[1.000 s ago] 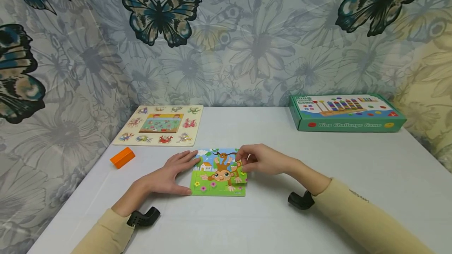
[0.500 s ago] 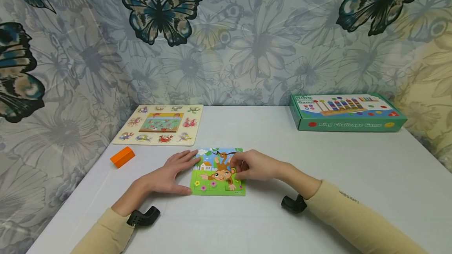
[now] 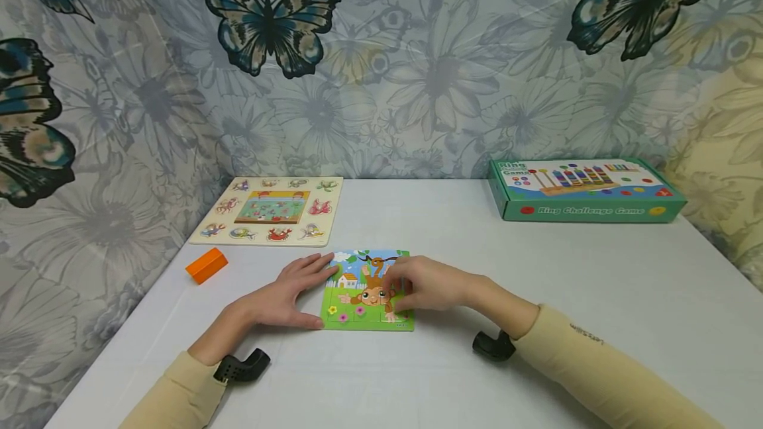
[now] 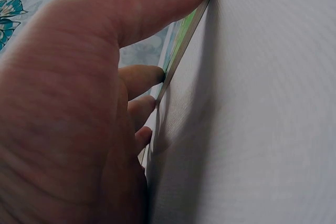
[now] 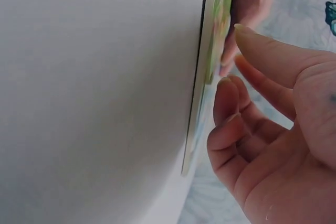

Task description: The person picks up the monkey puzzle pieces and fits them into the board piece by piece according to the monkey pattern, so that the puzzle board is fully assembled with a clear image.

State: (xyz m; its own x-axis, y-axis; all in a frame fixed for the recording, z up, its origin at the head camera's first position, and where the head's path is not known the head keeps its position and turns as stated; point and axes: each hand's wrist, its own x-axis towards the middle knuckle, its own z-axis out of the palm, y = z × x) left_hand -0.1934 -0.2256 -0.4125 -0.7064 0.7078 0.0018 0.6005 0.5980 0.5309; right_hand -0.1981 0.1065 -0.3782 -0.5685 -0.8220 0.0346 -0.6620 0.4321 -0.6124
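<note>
A small picture puzzle (image 3: 357, 306) with a monkey on green grass lies flat on the white table. My left hand (image 3: 286, 293) rests along its left edge, thumb and fingers spread against the side. My right hand (image 3: 432, 282) is bent over its right part, hiding some of the monkey. In the right wrist view, a puzzle piece (image 5: 215, 51) sits raised above the board's (image 5: 187, 161) surface. Thumb and index fingertips are right at its face, slightly apart, and the other fingers are curled. The left wrist view shows the left thumb (image 4: 163, 3) against the board's edge.
Behind and left lies a larger board (image 3: 203, 234) with sea-animal pictures. An orange block (image 3: 206, 265) stands near the left table edge. A green game box (image 3: 590, 210) sits at the back right, before a butterfly-patterned cloth (image 3: 429, 98).
My right hand has moved left and a little down over the puzzle, bringing the piece from above the right edge down onto the board. The left hand stays in place.
</note>
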